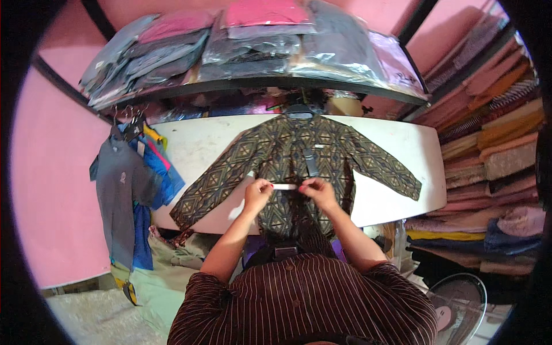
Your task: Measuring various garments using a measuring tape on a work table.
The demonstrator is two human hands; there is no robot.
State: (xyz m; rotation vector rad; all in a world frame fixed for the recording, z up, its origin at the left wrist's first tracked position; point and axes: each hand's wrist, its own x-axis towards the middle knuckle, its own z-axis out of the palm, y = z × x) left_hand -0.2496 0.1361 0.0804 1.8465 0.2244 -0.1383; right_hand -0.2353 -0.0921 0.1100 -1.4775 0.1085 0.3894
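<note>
A patterned long-sleeved shirt [276,161] lies spread on a white table [202,138], its sleeves out to both sides and a dark hanger [298,109] at its collar. A dark hang tag [310,163] rests on the shirt's front. Over the lower half of the shirt, a short white strip [284,186] is stretched between my hands. My left hand [258,195] pinches its left end between thumb and fingertips. At its right end is my right hand [319,192], thumb and fingers pinched together on it.
Shirts on hangers [125,172] hang at the table's left. Above the far edge, a dark-edged shelf [258,83] bears plastic-wrapped garments [250,47]. Folded fabrics [509,151] are stacked at the right, above a round fan [459,302]. Pale green cloth [159,293] lies at the lower left.
</note>
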